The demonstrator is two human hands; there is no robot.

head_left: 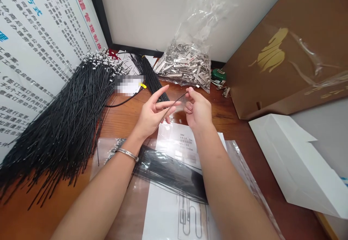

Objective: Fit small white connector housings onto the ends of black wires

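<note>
A thin black cable (179,98) stretches between my two hands above the table. My right hand (199,109) is closed, with thumb and forefinger pinching the cable's upper end. To its left, my left hand (152,115) has its fingers spread, and the cable runs across them; whether they press on it is unclear. Below my wrists lies a bundle of black cables (168,171) in a clear plastic bag (130,200), partly hidden by my forearms. Printed sheets with a line drawing (190,214) show through the plastic.
A big heap of black cables with white connectors (67,120) covers the left side. Behind my hands are a tied cable bundle (150,71) and a clear bag of metal strips (187,64). A green tape measure (218,75), brown box (272,59) and white box (293,160) stand right.
</note>
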